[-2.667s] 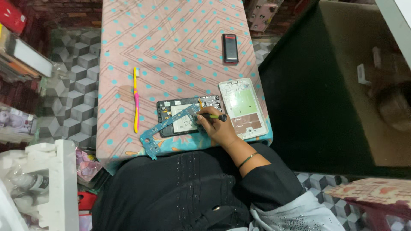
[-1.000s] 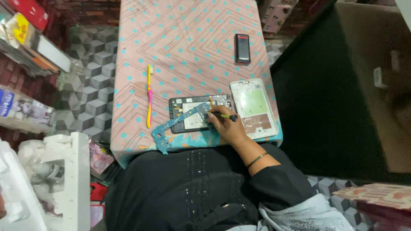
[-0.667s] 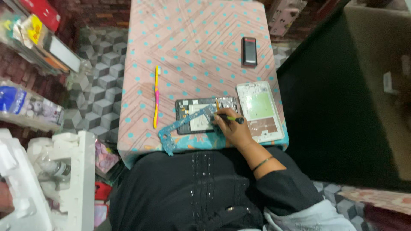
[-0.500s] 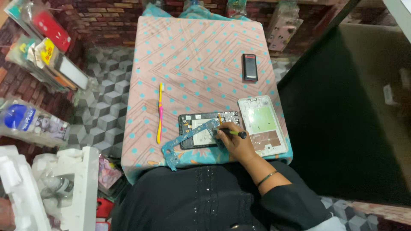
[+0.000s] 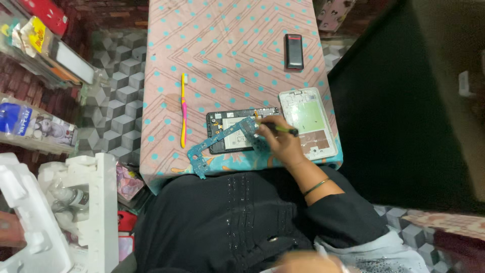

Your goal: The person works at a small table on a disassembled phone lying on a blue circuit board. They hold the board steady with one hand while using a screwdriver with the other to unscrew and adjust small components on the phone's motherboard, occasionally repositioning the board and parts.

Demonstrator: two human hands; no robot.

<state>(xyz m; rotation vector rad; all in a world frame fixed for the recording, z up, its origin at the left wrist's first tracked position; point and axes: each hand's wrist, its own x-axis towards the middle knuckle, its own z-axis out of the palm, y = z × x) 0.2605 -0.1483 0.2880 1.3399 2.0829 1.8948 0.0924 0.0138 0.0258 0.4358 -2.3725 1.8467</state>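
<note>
Table (image 5: 227, 30) in a patterned cloth, far half free. Near edge: opened tablet (image 5: 230, 132), blue board (image 5: 222, 141) lying slantwise across it and past the edge; white cover (image 5: 309, 124) beside. Right hand (image 5: 278, 144), fingers closed round a tool (image 5: 279, 129) pointed at the tablet. Left hand unseen.

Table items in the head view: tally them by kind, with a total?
Toothbrush: 1
Opened tablet body: 1
Blue circuit board: 1
White back cover: 1
Small black device: 1
Tool in right hand: 1
Total: 6
</note>
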